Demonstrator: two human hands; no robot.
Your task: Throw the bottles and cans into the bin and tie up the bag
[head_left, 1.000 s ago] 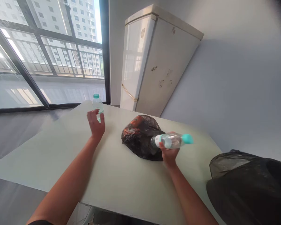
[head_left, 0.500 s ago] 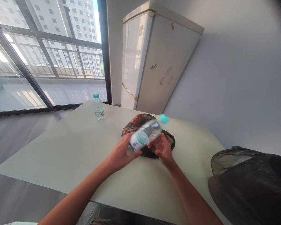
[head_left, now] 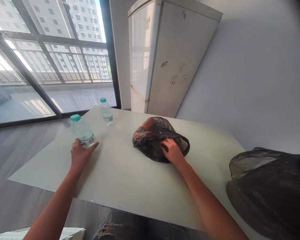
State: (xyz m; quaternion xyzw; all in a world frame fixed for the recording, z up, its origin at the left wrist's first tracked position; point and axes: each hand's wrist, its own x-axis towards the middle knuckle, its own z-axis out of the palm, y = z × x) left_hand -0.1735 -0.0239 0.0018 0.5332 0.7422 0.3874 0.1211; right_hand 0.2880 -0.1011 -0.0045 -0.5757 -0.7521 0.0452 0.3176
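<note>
Left of frame: nearer bottle (head_left: 82, 130) and farther bottle (head_left: 106, 110), both clear, teal-capped, teal-banded, black-printed. Frame centre: first bag (head_left: 152, 144), sheer black, orange-red showing through. Lower right: second bag (head_left: 275, 190), smoky black. Tabletop (head_left: 125, 176) pale greenish white. Top centre: fridge (head_left: 180, 53) off-white, brown-blotched, gold-trimmed. Upper right: wall (head_left: 260, 80) bluish grey.

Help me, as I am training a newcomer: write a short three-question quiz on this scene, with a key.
1. How many bottles are in view?
2. What is the right hand at?
A) a bottle
B) the opening of the middle black bag
C) the fridge
3. True or false: every bottle has its cap on.

Key: 1. Two. 2. B. 3. True.
</note>
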